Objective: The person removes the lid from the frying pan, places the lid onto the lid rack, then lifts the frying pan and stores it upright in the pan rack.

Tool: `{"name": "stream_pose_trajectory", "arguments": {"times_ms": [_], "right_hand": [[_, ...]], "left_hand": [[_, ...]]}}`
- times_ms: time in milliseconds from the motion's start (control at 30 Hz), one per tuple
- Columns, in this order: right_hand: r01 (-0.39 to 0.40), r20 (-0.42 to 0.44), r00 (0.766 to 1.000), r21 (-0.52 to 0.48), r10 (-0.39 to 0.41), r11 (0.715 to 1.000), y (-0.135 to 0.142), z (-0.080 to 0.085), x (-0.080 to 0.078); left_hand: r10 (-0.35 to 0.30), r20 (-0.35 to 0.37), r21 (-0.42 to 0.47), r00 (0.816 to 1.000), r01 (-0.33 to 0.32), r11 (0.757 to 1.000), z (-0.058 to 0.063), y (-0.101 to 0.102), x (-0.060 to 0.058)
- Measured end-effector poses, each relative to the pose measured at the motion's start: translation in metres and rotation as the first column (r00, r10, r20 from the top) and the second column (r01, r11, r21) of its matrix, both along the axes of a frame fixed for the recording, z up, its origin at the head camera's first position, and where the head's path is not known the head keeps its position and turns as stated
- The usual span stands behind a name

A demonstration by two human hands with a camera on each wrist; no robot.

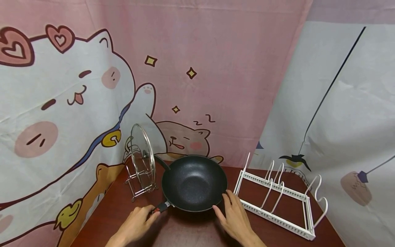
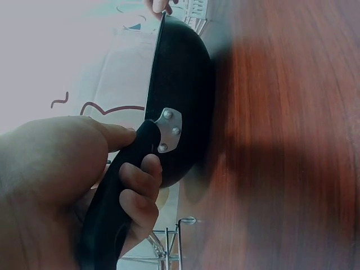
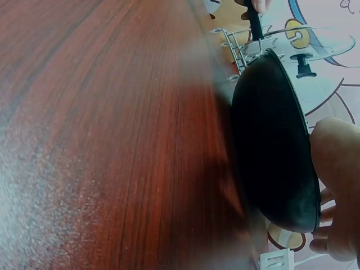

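Note:
A black wok (image 1: 194,183) with a speckled inside sits over the reddish-brown table in the head view. My left hand (image 1: 137,219) grips its black handle (image 2: 109,197), fingers curled beneath and thumb along the top near the riveted metal bracket (image 2: 170,130). On the opposite side, my right hand (image 1: 234,218) holds the front right rim with thumb and fingers spaced along it. Part of these fingers is hidden behind the rim in the right wrist view, where the wok's dark outer wall (image 3: 270,140) shows. Whether the base touches the table cannot be told.
At the back left a wire rack (image 1: 140,188) bears an upright glass lid (image 1: 143,154). A dark bar (image 1: 162,162) spans between lid and wok; its owner is unclear. To the right lies a white rack (image 1: 277,219) with upright dividers. A printed curtain (image 1: 231,85) hangs behind the table (image 1: 182,233).

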State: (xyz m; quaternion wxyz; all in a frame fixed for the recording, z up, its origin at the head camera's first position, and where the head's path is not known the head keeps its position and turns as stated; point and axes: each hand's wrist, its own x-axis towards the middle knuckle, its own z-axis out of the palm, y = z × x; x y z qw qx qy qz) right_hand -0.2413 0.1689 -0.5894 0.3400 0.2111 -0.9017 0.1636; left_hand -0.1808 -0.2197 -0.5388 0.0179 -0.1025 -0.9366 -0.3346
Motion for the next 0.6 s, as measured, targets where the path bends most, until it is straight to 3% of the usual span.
{"name": "stream_pose_trajectory", "arguments": {"times_ms": [600], "right_hand": [[0.021, 0.02, 1.0, 0.0, -0.021, 1.0, 0.0027, 0.0001, -0.0067]], "left_hand": [[-0.057, -0.026, 0.049, 0.998, 0.058, 0.997, -0.0026, 0.0035, 0.0004]]}}
